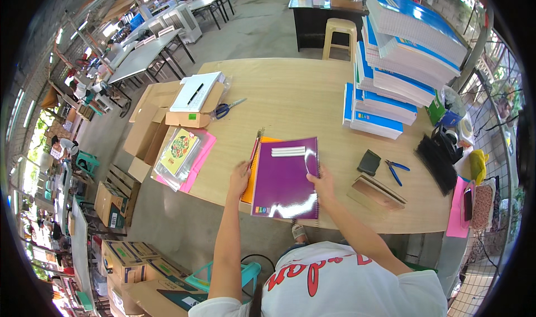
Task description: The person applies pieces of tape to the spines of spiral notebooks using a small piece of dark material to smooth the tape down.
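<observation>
A purple spiral notebook (283, 177) with a glossy cover is tilted in front of me at the near edge of the table. Its right edge, with the coil, is pinched in my right hand (322, 184), thumb on the cover. Behind it and to its left an orange notebook (249, 190) shows partly, with a reddish edge and coil beside it. My left hand (240, 177) is closed on the left edge of the orange notebook. The purple cover hides most of the notebooks underneath, so I cannot tell how many there are.
Tall stacks of blue-and-white notebooks (385, 88) stand at the right. Near my right hand lie a dark block (369, 163), blue-handled pliers (396, 171) and a clear-and-brown holder (377, 192). Scissors (223, 110), an open carton (146, 128) and bagged papers (181, 152) are at the left.
</observation>
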`<state>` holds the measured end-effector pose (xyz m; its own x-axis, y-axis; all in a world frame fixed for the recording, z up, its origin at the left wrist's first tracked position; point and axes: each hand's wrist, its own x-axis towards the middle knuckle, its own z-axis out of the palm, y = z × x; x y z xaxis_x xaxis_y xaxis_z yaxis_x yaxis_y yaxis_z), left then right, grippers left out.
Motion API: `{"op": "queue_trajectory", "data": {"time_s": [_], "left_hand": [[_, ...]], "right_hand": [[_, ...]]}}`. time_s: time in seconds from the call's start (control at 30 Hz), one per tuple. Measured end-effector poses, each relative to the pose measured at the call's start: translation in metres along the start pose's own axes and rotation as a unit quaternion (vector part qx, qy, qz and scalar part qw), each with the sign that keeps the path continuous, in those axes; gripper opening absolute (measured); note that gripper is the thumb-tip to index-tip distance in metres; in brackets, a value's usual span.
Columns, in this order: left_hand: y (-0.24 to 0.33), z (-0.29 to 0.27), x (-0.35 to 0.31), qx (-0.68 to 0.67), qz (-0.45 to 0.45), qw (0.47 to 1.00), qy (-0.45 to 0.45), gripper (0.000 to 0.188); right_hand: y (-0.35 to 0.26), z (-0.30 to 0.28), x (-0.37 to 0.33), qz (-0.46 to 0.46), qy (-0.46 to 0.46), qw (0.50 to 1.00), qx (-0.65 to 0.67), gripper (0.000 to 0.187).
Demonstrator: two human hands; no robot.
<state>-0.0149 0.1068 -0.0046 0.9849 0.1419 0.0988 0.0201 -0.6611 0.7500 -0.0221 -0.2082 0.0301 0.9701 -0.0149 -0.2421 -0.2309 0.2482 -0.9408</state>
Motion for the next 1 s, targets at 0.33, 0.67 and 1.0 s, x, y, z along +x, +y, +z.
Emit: {"op": "queue_trajectory", "data": {"time_s": [0.33,0.67,1.0], "left_hand": [[-0.004,-0.008,-0.004,-0.138,-0.092,0.982,-0.092,0.051],[0.000,-0.009,-0.005,-0.186,-0.067,0.971,-0.137,0.066],[0.057,-0.027,-0.077,-0.587,-0.251,0.698,0.324,0.073]], "right_hand": [[0.058,0.022,0.024,0.031,0.073,0.996,0.039,0.055],[0.067,0.052,0.032,-0.010,0.121,0.976,-0.180,0.061],[-0.018,0.049,0.091,-0.245,-0.019,0.830,-0.500,0.067]]}}
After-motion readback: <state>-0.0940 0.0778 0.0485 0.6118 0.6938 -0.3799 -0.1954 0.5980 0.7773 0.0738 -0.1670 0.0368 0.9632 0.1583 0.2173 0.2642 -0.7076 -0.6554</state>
